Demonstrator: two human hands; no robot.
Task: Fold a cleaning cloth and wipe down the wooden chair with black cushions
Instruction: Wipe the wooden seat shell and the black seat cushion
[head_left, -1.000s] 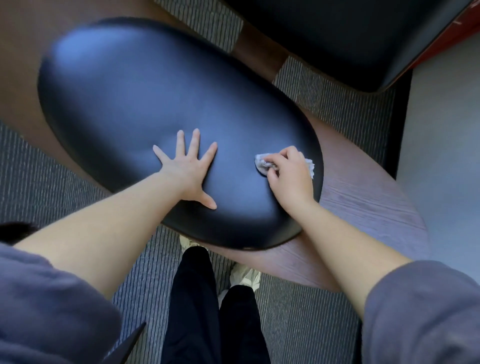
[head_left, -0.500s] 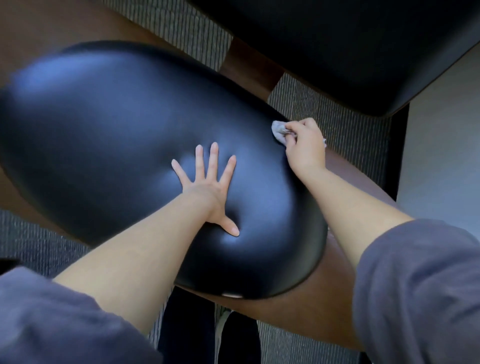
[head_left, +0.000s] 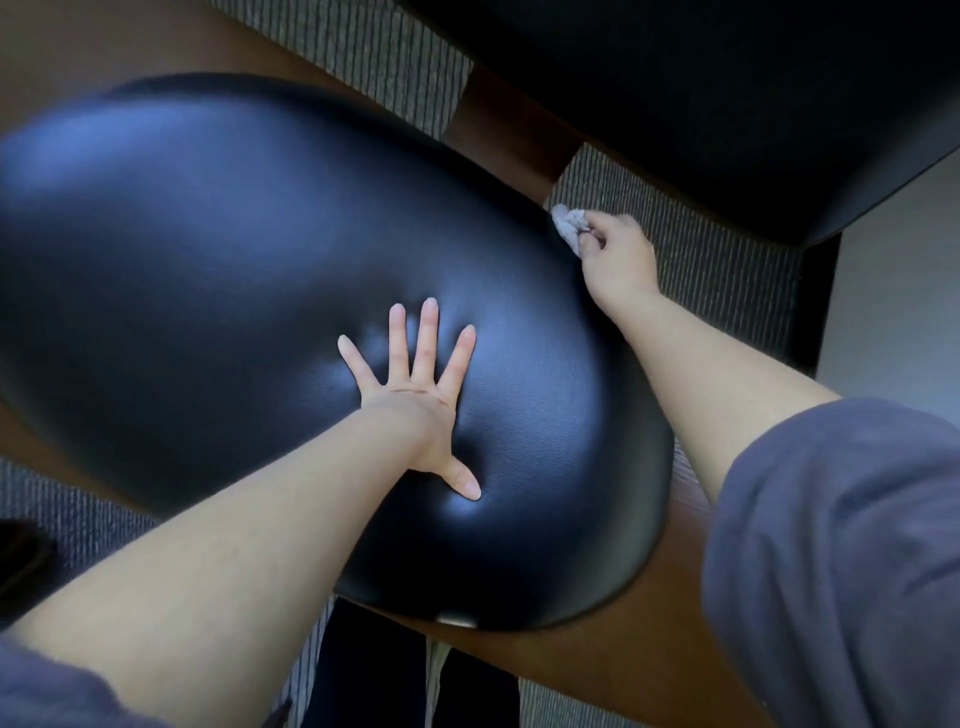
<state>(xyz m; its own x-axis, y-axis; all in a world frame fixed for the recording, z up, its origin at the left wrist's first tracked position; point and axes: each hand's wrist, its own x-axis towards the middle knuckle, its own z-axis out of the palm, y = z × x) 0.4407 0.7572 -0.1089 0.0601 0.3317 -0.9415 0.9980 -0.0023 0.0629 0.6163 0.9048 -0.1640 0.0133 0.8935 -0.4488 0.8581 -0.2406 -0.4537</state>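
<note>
Scene: A person leans over a wooden chair, bare forearms reaching down from grey sleeves (head_left: 841, 545) bunched near the elbows, as seen from the head camera.
Cushion: The oval black cushion (head_left: 208, 249) fills most of the view. It is glossy, with soft bluish highlights along its upper left and around the left hand.
Left hand: The left hand (head_left: 415, 410) lies palm-down on the cushion's near right part. Its fingers (head_left: 428, 338) are straight and fanned wide, the thumb stuck out toward the near edge. It holds nothing, and the padding dimples under the palm and thumb.
Right hand: The right hand (head_left: 621, 260) sits at the cushion's far right edge, its fingers (head_left: 597, 240) curled tight round the cloth.
Cloth: The cloth (head_left: 567, 223), pale grey and bunched into a small wad, pokes out past the knuckles and lies against the cushion's rim.
Frame: The brown wooden frame (head_left: 623, 675) shows under the cushion at the near right and again past its far edge.
Second cushion: A second cushion (head_left: 727, 104), black with a straight edge, fills the upper right corner, apart from the oval one.
Floor: Striped grey carpet (head_left: 727, 270) lies between the two cushions and at the lower left. Dark trousers (head_left: 363, 670) show below the cushion's near edge.
</note>
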